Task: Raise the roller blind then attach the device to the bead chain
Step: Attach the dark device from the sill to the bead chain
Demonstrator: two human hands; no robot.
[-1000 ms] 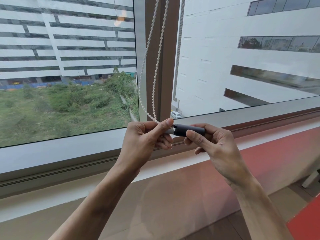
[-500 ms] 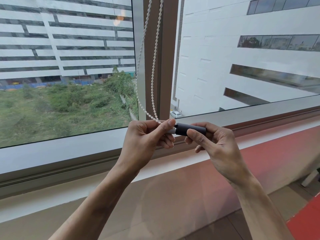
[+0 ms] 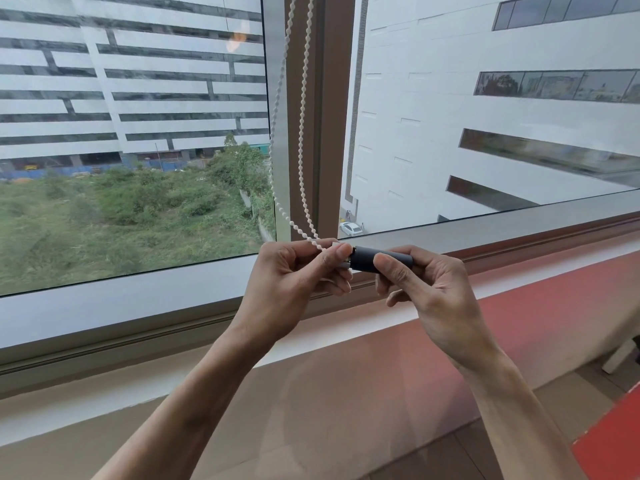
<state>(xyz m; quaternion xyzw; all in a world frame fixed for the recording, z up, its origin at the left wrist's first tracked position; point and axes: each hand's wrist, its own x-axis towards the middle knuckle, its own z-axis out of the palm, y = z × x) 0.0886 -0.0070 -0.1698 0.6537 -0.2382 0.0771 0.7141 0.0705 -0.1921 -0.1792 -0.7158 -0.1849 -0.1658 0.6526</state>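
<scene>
Left pane: glass window (image 3: 131, 133) giving onto a white banded building and green scrub; grey aluminium sill frame (image 3: 121, 299) running beneath it.
Centre: white plastic bead chain (image 3: 302, 133), two strands hanging in front of the brown window mullion (image 3: 327, 116), converging downward into your left hand (image 3: 294, 275); that hand is curled, thumb and forefinger pinching the bottom of the chain loop against a small white fitting at the device's near end.
Right of it: dark grey cylindrical device (image 3: 377, 259), lying roughly level, just above the sill; your right hand (image 3: 426, 285) grips its far end, thumb in front, fingers wrapped behind.
Below and right: reddish painted ledge (image 3: 554, 299) under the window.
</scene>
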